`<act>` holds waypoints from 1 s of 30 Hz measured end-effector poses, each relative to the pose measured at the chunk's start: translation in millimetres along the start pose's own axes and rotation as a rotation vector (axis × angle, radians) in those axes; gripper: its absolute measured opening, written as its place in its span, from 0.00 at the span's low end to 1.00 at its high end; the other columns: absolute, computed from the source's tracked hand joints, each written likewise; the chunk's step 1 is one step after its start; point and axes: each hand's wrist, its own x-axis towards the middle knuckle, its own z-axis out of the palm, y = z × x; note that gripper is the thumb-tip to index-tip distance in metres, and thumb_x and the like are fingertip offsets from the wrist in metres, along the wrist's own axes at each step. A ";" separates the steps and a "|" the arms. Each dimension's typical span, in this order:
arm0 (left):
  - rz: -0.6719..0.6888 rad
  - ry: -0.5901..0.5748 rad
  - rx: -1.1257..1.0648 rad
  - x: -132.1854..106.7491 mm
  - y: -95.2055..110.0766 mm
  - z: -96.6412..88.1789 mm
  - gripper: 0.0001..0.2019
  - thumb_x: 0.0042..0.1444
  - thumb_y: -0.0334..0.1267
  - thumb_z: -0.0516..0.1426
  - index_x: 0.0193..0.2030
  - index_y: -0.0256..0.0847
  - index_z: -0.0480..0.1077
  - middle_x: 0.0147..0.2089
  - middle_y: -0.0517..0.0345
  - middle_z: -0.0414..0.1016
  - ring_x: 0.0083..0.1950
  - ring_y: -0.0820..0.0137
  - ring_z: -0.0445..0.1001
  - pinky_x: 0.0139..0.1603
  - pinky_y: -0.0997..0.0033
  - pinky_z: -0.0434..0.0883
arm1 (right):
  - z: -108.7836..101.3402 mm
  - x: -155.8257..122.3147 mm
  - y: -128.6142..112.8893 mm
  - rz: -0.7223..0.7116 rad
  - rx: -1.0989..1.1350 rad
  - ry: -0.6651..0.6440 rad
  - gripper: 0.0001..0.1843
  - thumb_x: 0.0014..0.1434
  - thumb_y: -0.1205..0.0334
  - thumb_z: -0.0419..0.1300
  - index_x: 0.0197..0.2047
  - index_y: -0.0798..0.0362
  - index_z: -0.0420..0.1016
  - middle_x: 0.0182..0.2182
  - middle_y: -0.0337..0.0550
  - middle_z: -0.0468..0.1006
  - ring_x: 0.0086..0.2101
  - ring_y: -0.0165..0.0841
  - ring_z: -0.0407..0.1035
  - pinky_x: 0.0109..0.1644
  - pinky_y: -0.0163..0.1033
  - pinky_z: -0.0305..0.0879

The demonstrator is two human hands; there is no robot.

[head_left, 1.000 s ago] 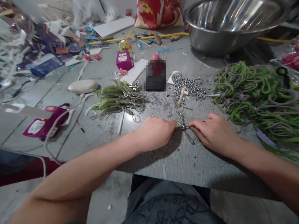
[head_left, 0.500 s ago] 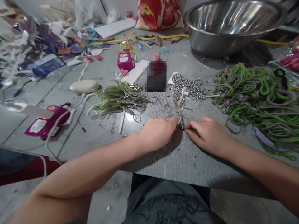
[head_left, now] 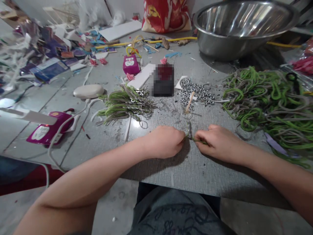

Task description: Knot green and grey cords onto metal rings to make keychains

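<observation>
Both my hands are closed on a green cord (head_left: 193,139) that runs between them, close to the table's front. My left hand (head_left: 168,142) is a fist around the cord's left end. Opposite it, my right hand (head_left: 215,143) pinches the right part between thumb and fingers. Just beyond the cord is a short knotted strip (head_left: 188,126), grey and green. It joins a metal ring (head_left: 187,115) that lies by the foot of a wooden stick (head_left: 190,102). What sits inside my left fist is hidden.
Left lies a bundle of green and grey cords with rings (head_left: 122,106); right, a larger cord pile (head_left: 266,107). Small silver rings (head_left: 198,91) lie behind the stick. A steel bowl (head_left: 234,42), purple power sockets (head_left: 45,133), a white cable (head_left: 55,137) and scraps (head_left: 56,49) surround the area.
My left hand has shifted slightly down and its fingers are curled tighter. More green cord shows stretched between my hands. The right hand has moved only a little toward me.
</observation>
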 end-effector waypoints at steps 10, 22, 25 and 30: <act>-0.038 -0.008 0.030 -1.1 -2.0 -2.8 0.12 0.53 0.34 0.46 0.32 0.37 0.70 0.26 0.52 0.73 0.30 0.65 0.73 0.24 0.72 0.58 | -4.6 -0.2 5.9 0.031 -0.057 -0.012 0.07 0.54 0.63 0.52 0.24 0.51 0.63 0.15 0.36 0.62 0.25 0.31 0.58 0.26 0.34 0.44; -0.142 0.115 -0.023 -1.1 -1.3 5.4 0.13 0.56 0.42 0.46 0.37 0.39 0.68 0.27 0.54 0.73 0.29 0.65 0.74 0.25 0.72 0.62 | 4.7 -3.5 10.4 0.006 -0.010 0.163 0.15 0.60 0.52 0.50 0.39 0.51 0.71 0.21 0.40 0.71 0.25 0.34 0.65 0.27 0.34 0.51; -0.191 0.164 -0.034 -0.4 -2.1 8.9 0.15 0.57 0.46 0.47 0.41 0.39 0.66 0.28 0.55 0.74 0.30 0.64 0.74 0.26 0.72 0.63 | 5.9 -2.9 9.2 0.037 -0.020 0.180 0.13 0.59 0.54 0.50 0.38 0.51 0.72 0.20 0.40 0.71 0.25 0.34 0.65 0.28 0.35 0.51; -0.203 0.160 -0.046 1.1 -2.7 10.4 0.15 0.57 0.47 0.48 0.43 0.39 0.65 0.29 0.56 0.75 0.30 0.66 0.74 0.26 0.73 0.63 | 4.9 -1.9 6.8 0.043 -0.018 0.162 0.11 0.59 0.54 0.51 0.36 0.50 0.71 0.20 0.39 0.71 0.25 0.34 0.65 0.28 0.35 0.51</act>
